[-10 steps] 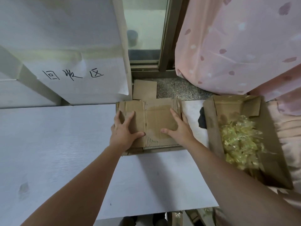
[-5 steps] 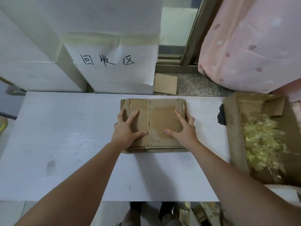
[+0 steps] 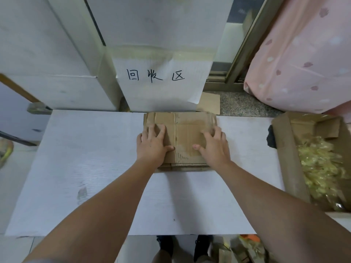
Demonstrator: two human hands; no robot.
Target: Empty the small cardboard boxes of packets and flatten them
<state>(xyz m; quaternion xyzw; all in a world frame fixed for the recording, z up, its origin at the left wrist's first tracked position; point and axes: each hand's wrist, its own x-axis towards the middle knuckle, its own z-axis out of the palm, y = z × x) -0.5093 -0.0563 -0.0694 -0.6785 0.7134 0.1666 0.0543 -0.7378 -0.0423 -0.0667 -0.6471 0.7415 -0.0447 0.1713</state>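
From the head camera, a flattened cardboard box (image 3: 187,133) lies at the far edge of the white table (image 3: 91,168), on top of other flat cardboard whose edges show at its near side. The left hand (image 3: 152,146) presses down on its left part, fingers spread and straight; the right hand (image 3: 213,147) presses on the right part the same way (the fingertips are motion-blurred). At the table's right end sits an open cardboard box (image 3: 290,160) holding yellowish clear packets (image 3: 321,168). Behind the table stands a white bin (image 3: 161,54) with a taped paper sign (image 3: 161,80) handwritten "回收区". A loose cardboard piece (image 3: 209,103) lies on the floor beside it, near a pink curtain (image 3: 303,59).
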